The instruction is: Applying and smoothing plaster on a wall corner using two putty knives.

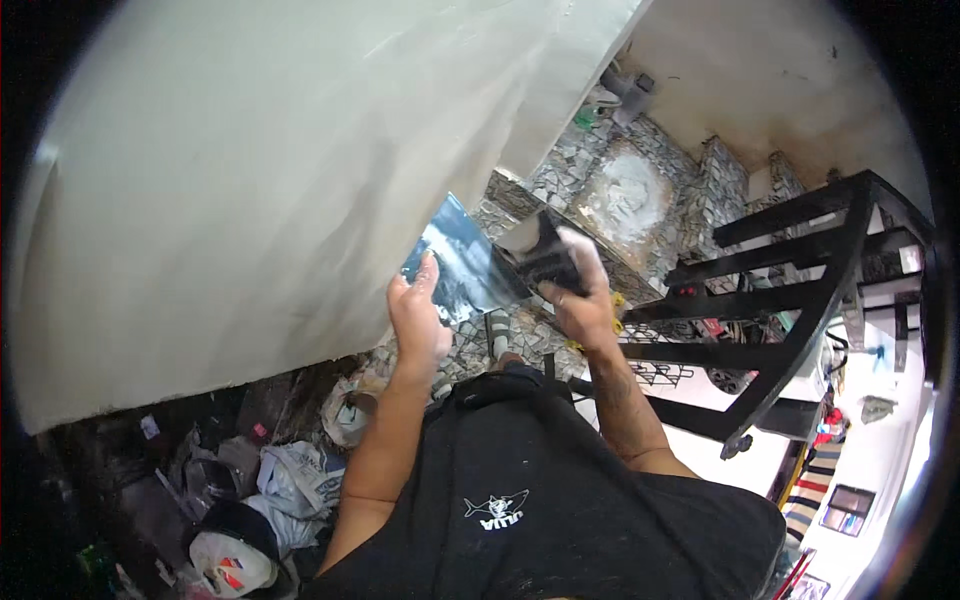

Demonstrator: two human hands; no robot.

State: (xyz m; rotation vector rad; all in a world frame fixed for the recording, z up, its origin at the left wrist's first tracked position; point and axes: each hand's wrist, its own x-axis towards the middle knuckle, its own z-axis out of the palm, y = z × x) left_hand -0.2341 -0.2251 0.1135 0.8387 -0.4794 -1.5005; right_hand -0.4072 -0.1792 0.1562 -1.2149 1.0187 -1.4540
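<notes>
My left hand (pixel 417 315) is closed on the edge of a thin, flat bluish plate (pixel 468 262), with the thumb lying on top. White paste is smeared over the plate and on my left thumb. My right hand (pixel 583 305) grips a dark, flat blade-like sheet (pixel 545 255), somewhat blurred, and whitish residue marks the fingers. The inner edges of plate and sheet meet or overlap in front of my chest; whether they touch, I cannot tell. A large pale wall (pixel 250 200) with grey, smeared-looking patches rises close by my left hand.
Stone-mosaic floor (pixel 465 345) lies below, with my sandalled foot (pixel 498 330). A white powdery patch (pixel 628 195) covers part of a raised stone surface ahead. Black slatted stairs (pixel 790 300) stand at right. Bags (pixel 295 485) and a bucket (pixel 350 415) crowd the lower left.
</notes>
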